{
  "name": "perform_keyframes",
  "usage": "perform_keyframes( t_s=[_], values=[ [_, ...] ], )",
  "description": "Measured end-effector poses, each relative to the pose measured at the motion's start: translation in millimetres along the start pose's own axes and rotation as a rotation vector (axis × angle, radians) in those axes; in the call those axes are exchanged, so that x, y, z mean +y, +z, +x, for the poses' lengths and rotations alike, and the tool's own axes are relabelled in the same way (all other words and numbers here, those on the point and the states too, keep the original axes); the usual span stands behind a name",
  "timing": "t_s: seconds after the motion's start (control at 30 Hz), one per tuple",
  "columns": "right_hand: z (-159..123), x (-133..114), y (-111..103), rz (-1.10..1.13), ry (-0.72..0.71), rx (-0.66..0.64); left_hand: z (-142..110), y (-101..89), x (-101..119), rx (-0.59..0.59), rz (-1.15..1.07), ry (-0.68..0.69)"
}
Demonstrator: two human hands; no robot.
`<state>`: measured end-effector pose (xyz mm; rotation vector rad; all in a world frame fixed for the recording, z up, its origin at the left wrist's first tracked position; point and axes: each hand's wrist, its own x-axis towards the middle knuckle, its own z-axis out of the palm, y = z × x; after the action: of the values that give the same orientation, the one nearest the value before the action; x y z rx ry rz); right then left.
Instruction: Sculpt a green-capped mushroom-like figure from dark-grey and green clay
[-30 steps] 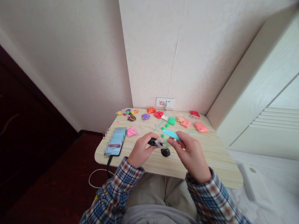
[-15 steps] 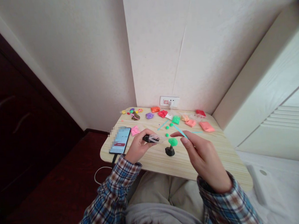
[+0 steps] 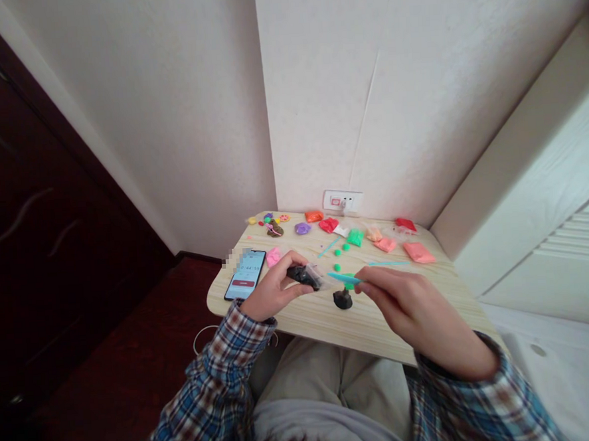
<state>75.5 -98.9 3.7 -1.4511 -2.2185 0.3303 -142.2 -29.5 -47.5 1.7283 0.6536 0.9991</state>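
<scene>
My left hand [image 3: 275, 291] is closed round a clear plastic bag of black clay [image 3: 304, 276], its loose end pointing right. In my right hand [image 3: 409, 303] a light-blue modelling tool [image 3: 342, 277] is pinched between thumb and fingers, its tip pointing left at the bag but apart from it. Behind the tool stands a small clay tree with a black base [image 3: 342, 300]; its green top [image 3: 350, 285] is partly hidden by the tool. Several small green clay balls [image 3: 337, 252] lie just beyond.
A phone [image 3: 245, 275] with a lit screen lies on the table [image 3: 381, 328] at left. Several bags of coloured clay, among them a green one [image 3: 355, 237] and a coral one [image 3: 419, 252], line the back. Another blue tool [image 3: 389, 264] lies at right. A wall socket [image 3: 342, 200] is behind.
The blue tool has swung from pointing up and away to lying nearly level, its tip now near the bag. My view has shifted slightly, and the tool now covers part of the green treetop.
</scene>
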Motion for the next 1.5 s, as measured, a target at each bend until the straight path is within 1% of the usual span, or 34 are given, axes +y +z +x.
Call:
perform_keyframes(
  t_s=[0.17, 0.27, 0.43, 0.63, 0.83, 0.93, 1.1, 1.23, 1.3, 1.4, 1.5],
  values=[
    [1.4, -2.6, -1.9, -0.001, -0.015, 0.0, 1.7, 6.2, 11.4, -0.113, 0.056, 0.028],
    [1.6, -4.5, 0.7, 0.009, -0.01, 0.021, 1.6, 8.8, 15.0, -0.132, 0.06, 0.027],
    [1.0, -6.4, 5.5, 0.082, -0.033, 0.047, -0.5, 10.0, 19.1, -0.155, -0.004, 0.003],
    [0.7, -13.1, 7.7, 0.167, -0.039, 0.047, -2.2, 14.9, 23.3, -0.101, -0.01, 0.036],
    [-0.9, -19.0, 15.6, 0.197, 0.0, 0.136, -1.9, 25.6, 21.7, -0.018, -0.052, 0.053],
    [-1.0, -19.9, 19.0, 0.25, 0.027, 0.105, -2.5, 31.5, 18.0, 0.016, -0.134, 0.024],
    [4.0, -19.0, 21.7, 0.431, 0.06, 0.005, -0.5, 40.1, 11.8, 0.07, -0.258, -0.007],
    [8.9, -13.2, 29.6, 0.621, 0.099, -0.081, 3.7, 41.7, 3.1, 0.072, -0.293, -0.007],
    [9.4, -8.1, 36.8, 0.764, 0.135, -0.133, 5.5, 41.6, -2.9, 0.066, -0.282, -0.021],
    [7.4, -0.9, 48.3, 1.048, 0.201, -0.223, 8.1, 43.0, -10.6, 0.062, -0.304, -0.033],
    [5.5, 1.6, 54.4, 1.296, 0.224, -0.236, 11.5, 45.8, -13.3, 0.053, -0.365, -0.018]
  ],
)
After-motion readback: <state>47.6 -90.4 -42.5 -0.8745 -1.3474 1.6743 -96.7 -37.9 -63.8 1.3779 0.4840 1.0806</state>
